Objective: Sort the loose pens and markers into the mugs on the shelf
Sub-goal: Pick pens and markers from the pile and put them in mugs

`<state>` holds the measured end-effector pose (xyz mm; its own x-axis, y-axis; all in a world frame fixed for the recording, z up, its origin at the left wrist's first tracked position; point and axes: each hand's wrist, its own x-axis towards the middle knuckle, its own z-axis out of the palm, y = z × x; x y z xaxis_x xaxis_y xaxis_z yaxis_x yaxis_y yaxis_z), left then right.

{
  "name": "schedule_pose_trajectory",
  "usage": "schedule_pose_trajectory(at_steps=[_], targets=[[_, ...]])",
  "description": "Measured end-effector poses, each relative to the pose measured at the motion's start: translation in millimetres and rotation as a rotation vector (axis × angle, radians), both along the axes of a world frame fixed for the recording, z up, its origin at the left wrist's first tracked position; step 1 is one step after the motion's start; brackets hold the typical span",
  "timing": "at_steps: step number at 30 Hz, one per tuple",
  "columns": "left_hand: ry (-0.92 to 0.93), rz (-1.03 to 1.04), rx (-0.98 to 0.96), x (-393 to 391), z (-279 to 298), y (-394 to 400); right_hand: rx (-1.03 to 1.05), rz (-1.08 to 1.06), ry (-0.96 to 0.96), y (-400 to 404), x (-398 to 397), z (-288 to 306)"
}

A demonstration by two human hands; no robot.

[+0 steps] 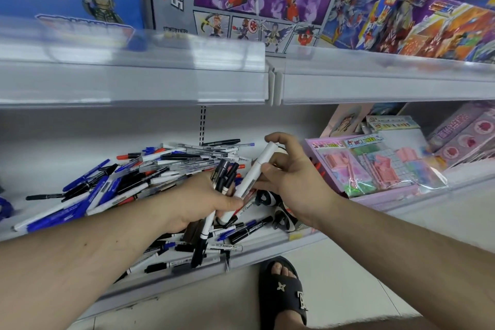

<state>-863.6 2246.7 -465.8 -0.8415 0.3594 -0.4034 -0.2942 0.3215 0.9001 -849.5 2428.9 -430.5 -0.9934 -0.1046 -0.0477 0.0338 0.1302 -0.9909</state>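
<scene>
Left hand (199,199) grips a bundle of black markers (223,173). Right hand (288,171) pinches a white marker (254,169) above the pen pile (128,182), near the shelf's (267,252) front edge.

The only view comes from a head-worn wide-angle camera, looking forward and steeply down from close above the two hands. The grip, where the left hand (203,195) and right hand (289,174) meet on a white marker (254,169), sits near frame centre. Beyond it lies the shelf (53,142); below it, floor and a sandalled foot (281,289).
</scene>
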Motion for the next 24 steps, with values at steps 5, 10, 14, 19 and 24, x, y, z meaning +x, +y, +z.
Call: schedule_pose_trajectory(at_steps=[5,10,14,19,24], targets=[[0.007,0.031,0.032,-3,-2,6,-0.005,0.009,0.029,3,2,1],[-0.366,0.351,0.468,-1,8,24,0.069,-0.091,-0.295,8,3,-9],[-0.461,0.379,0.622,2,6,35,-0.012,-0.049,-0.427,1,11,-17],[-0.346,0.360,0.426,-3,1,38,0.287,-0.146,-0.224,4,7,-26],[-0.231,0.397,0.202,-16,-2,37,0.588,-0.291,-0.112,39,-32,-26]])
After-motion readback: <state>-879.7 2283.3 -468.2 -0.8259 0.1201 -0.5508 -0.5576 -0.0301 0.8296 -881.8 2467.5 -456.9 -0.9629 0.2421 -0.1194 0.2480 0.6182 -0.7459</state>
